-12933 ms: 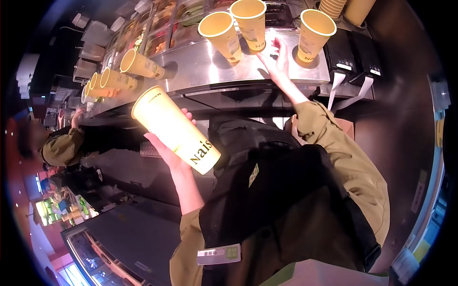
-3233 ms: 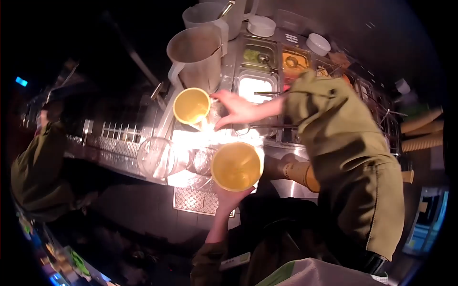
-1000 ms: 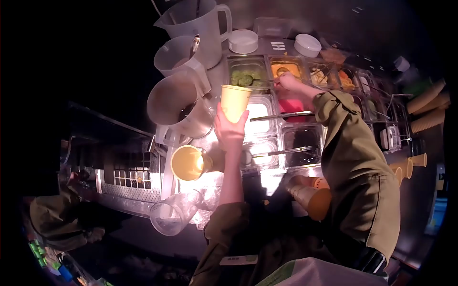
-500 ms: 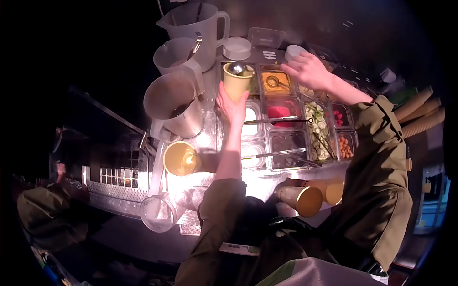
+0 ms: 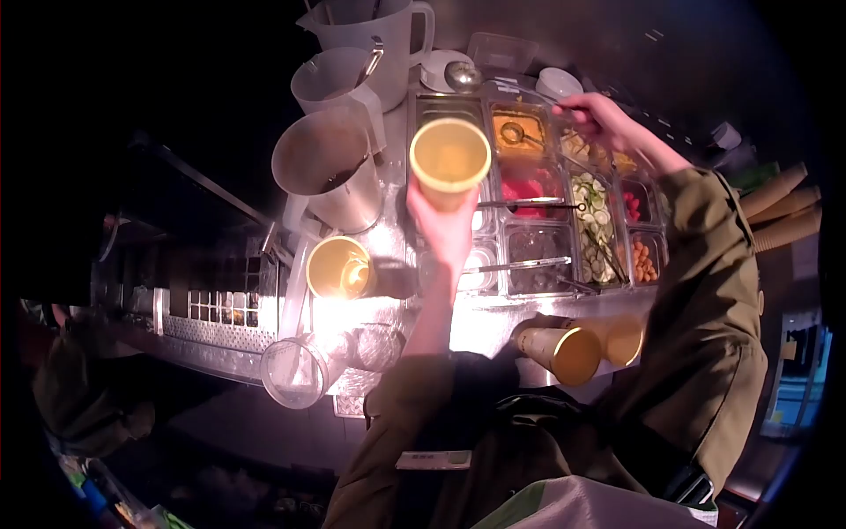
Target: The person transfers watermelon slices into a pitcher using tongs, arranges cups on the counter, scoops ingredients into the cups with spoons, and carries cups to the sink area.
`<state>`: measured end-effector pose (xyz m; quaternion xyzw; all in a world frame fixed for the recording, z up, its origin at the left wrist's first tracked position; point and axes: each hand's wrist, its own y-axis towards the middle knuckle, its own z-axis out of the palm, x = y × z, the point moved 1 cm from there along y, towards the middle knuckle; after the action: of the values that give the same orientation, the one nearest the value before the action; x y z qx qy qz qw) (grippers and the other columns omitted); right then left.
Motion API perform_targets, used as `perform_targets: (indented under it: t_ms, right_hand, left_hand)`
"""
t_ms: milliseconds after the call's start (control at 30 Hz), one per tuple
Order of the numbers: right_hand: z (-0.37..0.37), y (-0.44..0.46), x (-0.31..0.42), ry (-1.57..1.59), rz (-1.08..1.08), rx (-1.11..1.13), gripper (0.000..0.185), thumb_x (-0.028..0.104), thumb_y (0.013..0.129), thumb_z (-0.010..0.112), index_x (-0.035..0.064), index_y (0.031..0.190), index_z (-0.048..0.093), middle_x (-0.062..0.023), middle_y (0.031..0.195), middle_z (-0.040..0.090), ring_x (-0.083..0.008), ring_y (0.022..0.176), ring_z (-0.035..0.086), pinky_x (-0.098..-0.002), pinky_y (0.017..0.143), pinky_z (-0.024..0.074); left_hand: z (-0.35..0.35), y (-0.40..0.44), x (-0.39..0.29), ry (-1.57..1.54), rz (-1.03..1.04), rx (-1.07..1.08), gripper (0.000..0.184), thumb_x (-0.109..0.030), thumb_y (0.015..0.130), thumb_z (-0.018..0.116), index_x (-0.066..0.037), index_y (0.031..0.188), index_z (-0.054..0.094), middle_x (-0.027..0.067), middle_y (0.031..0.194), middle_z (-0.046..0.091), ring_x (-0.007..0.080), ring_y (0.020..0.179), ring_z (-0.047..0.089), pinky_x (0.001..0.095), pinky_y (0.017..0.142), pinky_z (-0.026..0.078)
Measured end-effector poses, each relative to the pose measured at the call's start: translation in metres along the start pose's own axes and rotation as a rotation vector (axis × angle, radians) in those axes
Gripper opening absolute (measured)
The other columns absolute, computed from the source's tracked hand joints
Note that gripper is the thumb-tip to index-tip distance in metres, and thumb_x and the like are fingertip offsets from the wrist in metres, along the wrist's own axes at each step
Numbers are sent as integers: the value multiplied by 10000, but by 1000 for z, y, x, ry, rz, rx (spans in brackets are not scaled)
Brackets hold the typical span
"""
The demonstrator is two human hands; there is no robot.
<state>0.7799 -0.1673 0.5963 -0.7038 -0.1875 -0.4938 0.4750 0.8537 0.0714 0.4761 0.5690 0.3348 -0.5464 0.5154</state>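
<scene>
My left hand [image 5: 443, 229] is wrapped round a yellow paper cup [image 5: 450, 189], held up with its mouth toward me, above the near-left food containers. A little yellowish content seems to lie at its bottom, but I cannot tell what it is. Beyond the cup's rim is the round metal bowl of a ladle [image 5: 463, 78], apart from the cup. My right hand [image 5: 604, 121] is closed at the far end of the ladle's thin handle, over the back right containers. An orange-filled container [image 5: 531, 120] with a spoon in it lies between my hands.
Several containers hold pink food, sliced cucumber [image 5: 592, 220], red pieces and orange pieces [image 5: 645, 263]; tongs lie across some. Large pitchers [image 5: 322, 163] stand left. Another yellow cup [image 5: 338, 268], a clear cup [image 5: 293, 372] and lying paper cups [image 5: 564, 351] are nearer. A person's sleeve [image 5: 92, 379] shows at left.
The ladle's bowl has come out of the cup's mouth and moved back, away from me. My left hand has brought the cup nearer and tipped its mouth toward me.
</scene>
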Motion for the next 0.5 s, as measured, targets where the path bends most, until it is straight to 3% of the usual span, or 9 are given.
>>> perform_targets:
  t_ms: [67,100,133,167,200,233,300,500]
  right_hand:
    - [-8,50,-15,-371,-61,-9,216,192,813,494,12,780,610,72,493,362,-47,422,294,-200,403,223]
    - [-5,87,-38,-790,-395,-204,231,221,773,536,14,759,638,0,521,464,-93,477,427,-260,454,353]
    - [-1,113,-50,-1087,-477,-194,216,217,720,551,28,758,647,-96,586,562,-189,552,547,-347,548,438]
    - [9,134,-66,-1507,-621,-302,194,196,680,547,33,734,639,-148,633,589,-266,611,592,-383,581,461]
    - [30,132,-64,-1801,-604,-192,168,179,656,545,37,682,630,-154,687,610,-322,672,595,-394,603,471]
    - [42,138,-70,-1928,-701,-119,146,170,649,552,42,646,623,-141,673,612,-299,681,607,-388,601,471]
    - [56,153,-81,-1964,-708,-8,146,163,639,551,39,648,628,-153,671,611,-295,689,612,-390,590,469]
    - [78,169,-90,-1728,-603,-119,163,174,625,555,28,649,623,-163,680,609,-309,699,605,-394,631,473]
  left_hand:
    - [-30,-36,-9,-40,-71,68,750,-153,611,756,-19,1217,335,139,1106,478,255,1014,482,359,879,374]
    - [-47,-57,-11,-53,-122,99,748,-151,611,756,-18,1216,336,138,1105,478,254,1012,482,358,878,374]
    - [-68,-78,-9,-48,-187,123,746,-148,612,756,-18,1215,337,137,1104,479,253,1011,483,357,877,375]
    - [-84,-95,-6,-41,-239,136,743,-146,612,755,-17,1214,338,137,1103,479,252,1010,483,356,876,376]
    - [-100,-112,-3,-31,-292,145,741,-144,612,755,-16,1213,339,136,1102,480,250,1009,484,355,875,376]
    - [-114,-126,1,-16,-338,145,739,-142,612,755,-15,1212,340,135,1101,481,249,1008,484,354,875,377]
    - [-138,-147,10,17,-412,131,735,-137,613,754,-14,1209,342,134,1099,482,246,1006,485,352,873,378]
    - [-181,-160,22,75,-450,41,723,-124,614,752,-10,1203,348,130,1093,485,239,999,488,346,867,383]
